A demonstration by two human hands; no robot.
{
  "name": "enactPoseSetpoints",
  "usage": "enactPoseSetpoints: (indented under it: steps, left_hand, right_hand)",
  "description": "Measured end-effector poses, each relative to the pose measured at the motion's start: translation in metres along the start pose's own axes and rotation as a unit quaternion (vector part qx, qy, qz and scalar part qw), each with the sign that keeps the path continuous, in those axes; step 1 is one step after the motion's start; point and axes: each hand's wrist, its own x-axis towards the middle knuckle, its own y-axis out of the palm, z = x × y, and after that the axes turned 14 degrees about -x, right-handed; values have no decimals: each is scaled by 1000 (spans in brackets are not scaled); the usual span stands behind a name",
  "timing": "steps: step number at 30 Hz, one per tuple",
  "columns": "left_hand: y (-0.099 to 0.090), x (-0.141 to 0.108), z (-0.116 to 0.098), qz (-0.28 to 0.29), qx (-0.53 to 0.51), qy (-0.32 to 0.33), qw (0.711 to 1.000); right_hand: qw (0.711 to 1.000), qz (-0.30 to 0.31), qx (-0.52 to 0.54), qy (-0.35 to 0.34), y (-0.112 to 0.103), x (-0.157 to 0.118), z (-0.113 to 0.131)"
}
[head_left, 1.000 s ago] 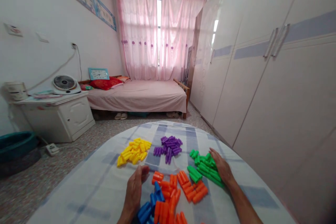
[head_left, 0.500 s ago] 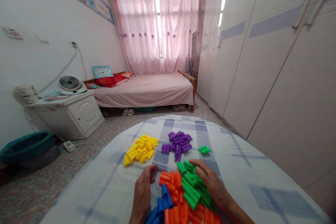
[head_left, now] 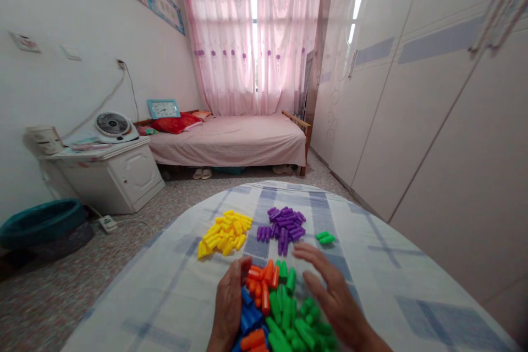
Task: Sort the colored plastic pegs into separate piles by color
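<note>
Orange pieces (head_left: 265,296), green pieces (head_left: 284,308) and blue pieces (head_left: 249,313) lie mixed in a heap at the table's near side. My left hand (head_left: 229,302) stands on edge against the heap's left side, touching orange and blue pieces, its fingers held together and curved. My right hand (head_left: 330,291) is at the right of the green pieces, fingers apart, holding nothing. Farther back are a yellow pile (head_left: 225,234), a purple pile (head_left: 284,225) and a few green pieces (head_left: 325,238) by themselves.
A checked cloth covers the round table (head_left: 165,280). Beyond it stands a bed (head_left: 231,140). On the left are a white cabinet (head_left: 136,176) with a fan (head_left: 113,125) and a teal bin (head_left: 41,223). Wardrobes (head_left: 412,121) line the right.
The green pieces have spread toward the near side and now cover where orange pieces lay. My right hand has lifted off them, its fingers spreading. The view has shifted slightly.
</note>
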Motion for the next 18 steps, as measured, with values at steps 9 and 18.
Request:
enactPoseSetpoints:
  steps: [9,18]
  left_hand:
    - [4,-1,-3,-13,-9,1,1000]
    - [5,-3,-4,-15,-11,-1,1000]
  right_hand:
    - [980,-53,-148,122,8,33,-109]
    - [986,157,57,21,3,9,-18]
